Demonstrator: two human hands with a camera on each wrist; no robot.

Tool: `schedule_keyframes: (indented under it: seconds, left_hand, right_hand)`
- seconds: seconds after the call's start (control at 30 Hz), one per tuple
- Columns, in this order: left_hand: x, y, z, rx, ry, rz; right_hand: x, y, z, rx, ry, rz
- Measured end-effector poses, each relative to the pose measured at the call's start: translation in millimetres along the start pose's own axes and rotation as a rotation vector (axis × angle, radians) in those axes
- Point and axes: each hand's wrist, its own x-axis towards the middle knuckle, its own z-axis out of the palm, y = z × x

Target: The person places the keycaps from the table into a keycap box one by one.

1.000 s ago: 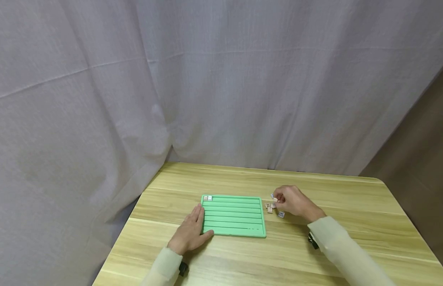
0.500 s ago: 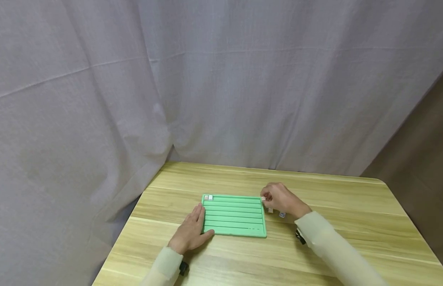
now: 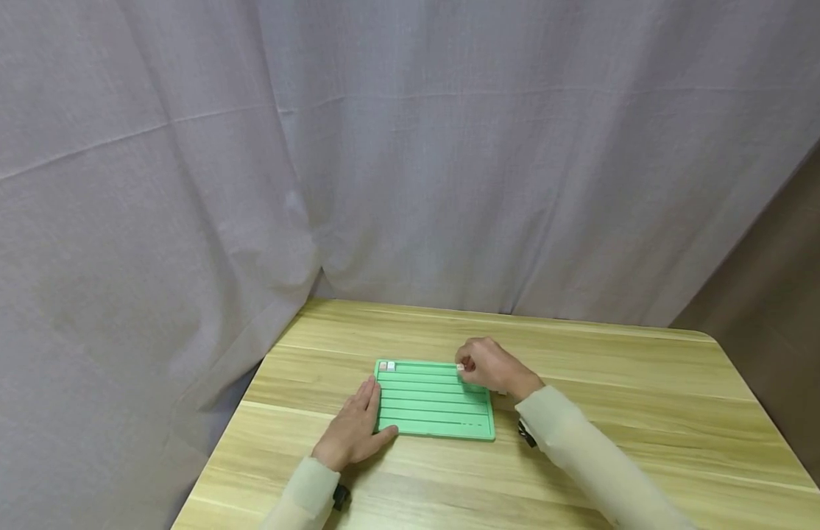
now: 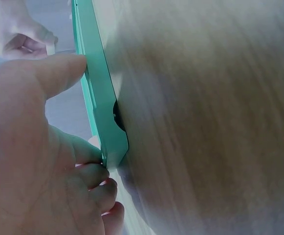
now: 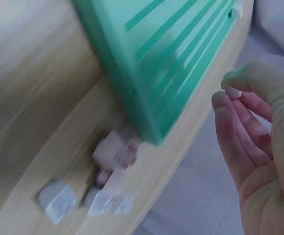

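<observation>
Grey curtain [image 3: 416,184] fills most of the head view, with a darker brown one [image 3: 781,294] at the right side. Below it stands a wooden table [image 3: 662,397] with streaky yellowish grain and a rounded far right corner. Two pale sleeves reach over it from the near side, the right sleeve [image 3: 582,449] showing more length than the left sleeve [image 3: 302,489].

Between the arms a green tray [image 3: 433,407] lies flat on the table, crossed by long parallel grooves. At its left side rests the left hand [image 3: 353,427], fingers straight along the left edge and thumb on the near edge, laid against the tray. Over the tray's far right part is the right hand [image 3: 492,364], its thumb and fingertips pinching a small pale block [image 5: 232,92]; whether that block touches the tray I cannot tell.

Black bands [image 3: 527,434] show under both wrists. In the tray's far left corner sit a tan block [image 3: 383,366] and a white block [image 3: 391,366], side by side. Just beside the tray's right edge, blurred loose blocks [image 5: 111,151] lie on the table, some tan, some whitish.
</observation>
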Motion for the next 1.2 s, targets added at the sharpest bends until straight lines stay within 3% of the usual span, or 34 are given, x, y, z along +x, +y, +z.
schedule_keyframes:
  seconds: [0.37, 0.53, 0.7, 1.2]
  left_hand:
    - [0.6, -0.5, -0.5, 0.009, 0.007, -0.004]
    - [0.4, -0.7, 0.1, 0.016, 0.007, -0.009]
    - [1.9, 0.4, 0.1, 0.012, 0.000, -0.006]
    - [1.7, 1.1, 0.8, 0.013, 0.008, -0.004]
  right_hand:
    - [43.2, -27, 21, -0.032, -0.020, -0.058]
    - [60.2, -39, 31, -0.036, -0.044, -0.007]
    - [68.2, -45, 39, -0.045, -0.063, 0.051]
    - [83.3, -54, 62, -0.104, -0.085, 0.105]
